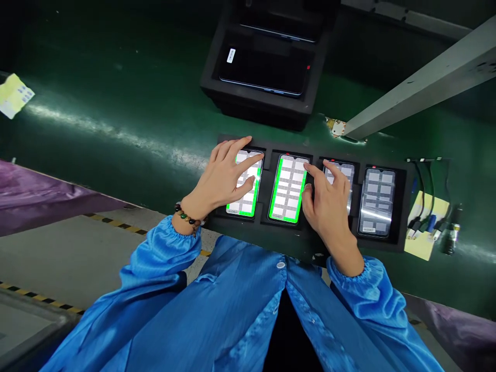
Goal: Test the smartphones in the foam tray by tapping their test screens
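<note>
A black foam tray [310,243] on the green belt holds a row of lit phones. My left hand [225,178] lies spread over the leftmost phone [245,204], fingertips on its green-edged screen. My right hand [329,201] rests over the third phone [343,173], fingers extended, with the index tip touching the right edge of the second phone [289,188], which has a green border. The fourth phone [376,201] shows a grey grid and is untouched. Neither hand holds anything.
A second black foam tray [251,101] with dark phones sits farther back on the green conveyor [116,103]. Several cables [430,222] lie over a yellow card at right. A grey metal bar [418,88] crosses upper right. A yellow label sheet [13,95] lies far left.
</note>
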The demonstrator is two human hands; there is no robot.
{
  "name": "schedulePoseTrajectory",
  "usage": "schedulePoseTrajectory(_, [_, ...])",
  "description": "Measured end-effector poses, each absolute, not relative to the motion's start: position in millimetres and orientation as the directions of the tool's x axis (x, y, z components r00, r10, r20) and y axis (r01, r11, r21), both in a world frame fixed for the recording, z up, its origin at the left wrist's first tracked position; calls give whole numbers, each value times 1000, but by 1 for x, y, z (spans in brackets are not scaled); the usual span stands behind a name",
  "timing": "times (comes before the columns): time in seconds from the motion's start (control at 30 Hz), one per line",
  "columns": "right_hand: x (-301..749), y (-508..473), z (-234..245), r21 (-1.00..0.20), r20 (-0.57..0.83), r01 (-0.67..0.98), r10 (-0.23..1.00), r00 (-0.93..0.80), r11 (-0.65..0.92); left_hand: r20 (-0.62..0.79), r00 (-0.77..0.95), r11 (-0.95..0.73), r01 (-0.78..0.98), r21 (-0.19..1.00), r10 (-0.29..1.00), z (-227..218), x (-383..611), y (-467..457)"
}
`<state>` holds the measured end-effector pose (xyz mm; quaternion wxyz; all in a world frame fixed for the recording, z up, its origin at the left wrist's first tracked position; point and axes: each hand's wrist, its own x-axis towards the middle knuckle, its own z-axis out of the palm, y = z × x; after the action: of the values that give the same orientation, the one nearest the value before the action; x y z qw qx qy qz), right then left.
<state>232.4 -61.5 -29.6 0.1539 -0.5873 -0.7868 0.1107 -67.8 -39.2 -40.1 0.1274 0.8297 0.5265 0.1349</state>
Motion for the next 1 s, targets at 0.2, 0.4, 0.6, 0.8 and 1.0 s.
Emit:
schedulePoseTrajectory(0.2, [219, -52, -28, -401, 107, 867, 955, -276, 296, 117, 352, -370, 865, 340, 929, -38, -69, -35])
schedulePoseTrajectory(0.4, [191, -44, -29, -440, 95, 804, 911, -402, 400, 156, 126, -169, 938, 304, 980, -36, -90, -56])
schedulePoseTrajectory(0.6, [210, -48, -29, -428, 92, 842, 943, -320, 328, 182, 106, -156, 946, 285, 978, -38, -90, -60])
schedulePoseTrajectory(0.8, [218, -49, -30, -403, 105, 871, 960, -261, 281, 198, 158, -213, 928, 305, 968, -38, -82, -48])
schedulePoseTrajectory(1.0, [213, -48, -33, -439, 114, 819, 927, -357, 370, 162, 232, -275, 900, 338, 959, -38, -74, -45])
